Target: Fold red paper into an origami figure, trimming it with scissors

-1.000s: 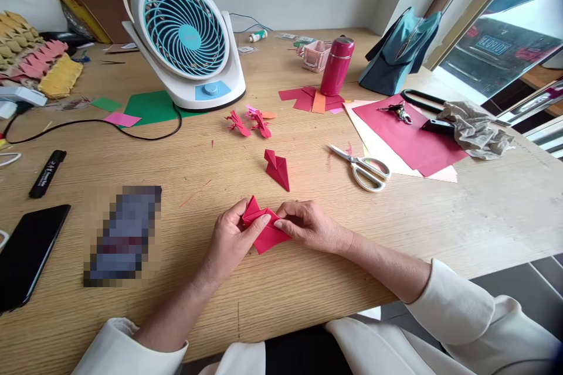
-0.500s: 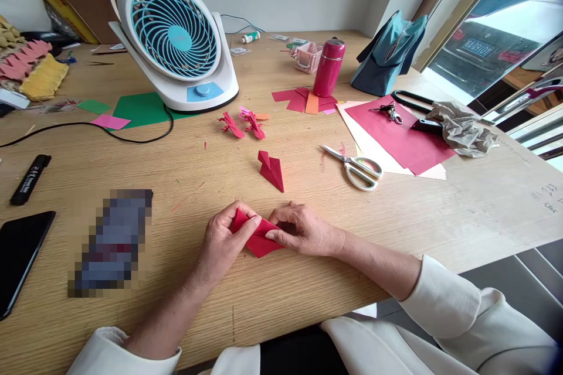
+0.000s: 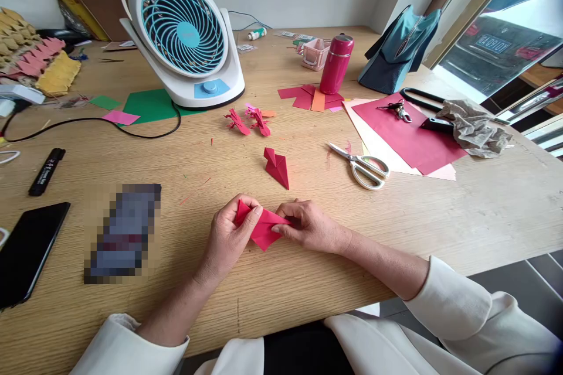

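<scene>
One folded bright-red paper sheet (image 3: 265,232) over the light-brown wooden table (image 3: 303,290), our left hand (image 3: 229,228) pinching one end, our right hand (image 3: 313,227) pinching the other, one kite-shaped red paper fold (image 3: 277,170) lying just beyond, one pair of white-handled metal scissors (image 3: 353,159) farther right.

Left grip (image 3: 229,233) pinches one end of the red folded paper (image 3: 266,228), right grip (image 3: 311,227) has the other, right over the desk (image 3: 308,290)! Just beyond lies a second folded red piece (image 3: 278,170), scissors (image 3: 355,159) to its right, white-and-blue fan (image 3: 188,35) standing behind!
</scene>
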Demonstrator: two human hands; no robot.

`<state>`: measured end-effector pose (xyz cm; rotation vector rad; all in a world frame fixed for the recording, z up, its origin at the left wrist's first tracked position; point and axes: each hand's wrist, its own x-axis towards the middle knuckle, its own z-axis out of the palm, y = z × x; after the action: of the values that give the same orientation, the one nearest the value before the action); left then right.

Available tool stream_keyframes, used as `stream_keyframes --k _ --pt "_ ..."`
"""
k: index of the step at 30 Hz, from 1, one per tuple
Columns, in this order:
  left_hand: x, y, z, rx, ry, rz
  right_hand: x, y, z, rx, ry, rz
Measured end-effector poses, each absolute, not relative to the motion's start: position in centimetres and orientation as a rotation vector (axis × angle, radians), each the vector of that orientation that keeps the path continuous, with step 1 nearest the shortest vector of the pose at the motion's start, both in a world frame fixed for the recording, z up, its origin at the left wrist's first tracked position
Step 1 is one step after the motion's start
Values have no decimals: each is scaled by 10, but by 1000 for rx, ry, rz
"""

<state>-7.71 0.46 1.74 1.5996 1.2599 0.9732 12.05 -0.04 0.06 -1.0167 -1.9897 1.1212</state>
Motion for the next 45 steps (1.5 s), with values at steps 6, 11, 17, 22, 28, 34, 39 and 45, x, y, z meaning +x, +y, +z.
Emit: stream_keyframes --k 6,11,17,22,28,34,39,45 --pt "-76 6 14 1337 1223 866 121 2 -2 -1127 -1788 1206" --pt "-80 6 17 1321 1176 820 123 3 -1 -1131 -1796 1237" --pt "-80 4 14 1365 1274 799 124 2 0 -1107 -1861 1241" --pt "-82 7 6 1291 1312 906 126 0 0 -891 -1740 1301" --pt "-81 8 8 1108 1253 942 129 0 -2 -772 -1915 1116" --pt "-77 5 10 1066 1189 883 126 2 -5 -802 -1867 1029" --pt "-77 3 10 1066 1145 832 123 1 -2 -852 -1730 1152" --pt "-74 1 9 1153 1090 809 117 2 -6 -812 -1384 1450"
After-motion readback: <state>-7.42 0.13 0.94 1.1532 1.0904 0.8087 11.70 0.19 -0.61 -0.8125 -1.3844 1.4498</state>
